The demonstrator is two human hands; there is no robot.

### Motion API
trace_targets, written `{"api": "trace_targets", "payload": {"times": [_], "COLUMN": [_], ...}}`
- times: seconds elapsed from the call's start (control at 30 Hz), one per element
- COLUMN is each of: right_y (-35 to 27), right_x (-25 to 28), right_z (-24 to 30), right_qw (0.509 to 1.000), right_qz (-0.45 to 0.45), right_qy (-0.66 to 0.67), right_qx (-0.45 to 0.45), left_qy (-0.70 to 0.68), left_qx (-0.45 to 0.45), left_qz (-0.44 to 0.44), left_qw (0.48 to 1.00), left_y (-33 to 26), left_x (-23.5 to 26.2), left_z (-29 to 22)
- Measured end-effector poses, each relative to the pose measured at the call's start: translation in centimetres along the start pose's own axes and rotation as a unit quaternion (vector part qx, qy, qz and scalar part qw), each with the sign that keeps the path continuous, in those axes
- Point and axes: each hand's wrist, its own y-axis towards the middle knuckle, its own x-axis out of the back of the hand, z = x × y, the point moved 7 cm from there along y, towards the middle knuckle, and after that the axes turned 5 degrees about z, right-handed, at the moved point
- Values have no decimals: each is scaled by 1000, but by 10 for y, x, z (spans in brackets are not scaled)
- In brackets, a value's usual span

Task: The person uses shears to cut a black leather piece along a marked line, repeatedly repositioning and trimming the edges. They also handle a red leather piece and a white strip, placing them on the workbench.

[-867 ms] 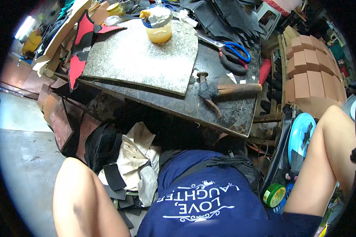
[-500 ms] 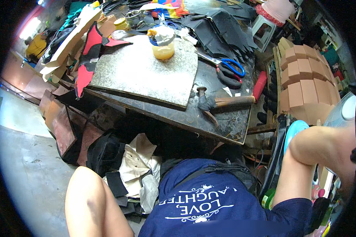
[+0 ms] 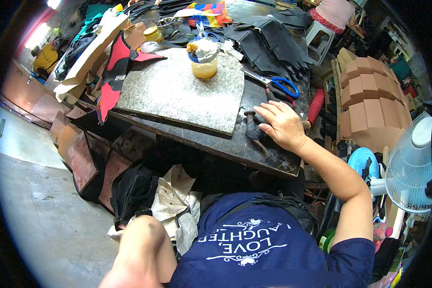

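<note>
At three o'clock of the stone slab point(image 3: 177, 93), right hand point(image 3: 281, 126) lies fingers loosely spread over the hammer point(image 3: 252, 130) on the dark table point(image 3: 216, 144) (handle hidden). Wrap fully before lifting. Left hand unseen.

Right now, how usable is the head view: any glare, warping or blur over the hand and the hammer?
Head view: strong fisheye, the worktable edge bows and a black rim frames the picture; glare blows out the upper left corner; the right hand on the hammer is sharp and evenly lit; the stone slab is clear.
</note>
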Motion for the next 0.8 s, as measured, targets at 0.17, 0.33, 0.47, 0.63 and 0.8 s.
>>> {"api": "trace_targets", "payload": {"times": [0.17, 0.33, 0.47, 0.63, 0.8], "right_y": [2, 8, 20, 33, 36], "right_x": [4, 7, 4, -1, 0], "right_z": [1, -1, -11, -26, -30], "right_qw": [1000, 999, 999, 999, 998], "right_qz": [-22, -31, -33, -45, -43], "right_qy": [14, 18, 18, 14, 45], "right_qx": [-12, 15, 7, -10, 3], "left_qy": [-72, -102, -41, -41, -43], "left_qx": [319, 472, 415, 390, 405], "left_qz": [65, 406, 492, 488, 482], "left_qw": [943, 776, 765, 779, 776], "left_y": [-162, -304, -325, -326, -315], "left_x": [-61, -129, -133, -131, -134], "left_z": [37, -6, -24, -24, -18]}}
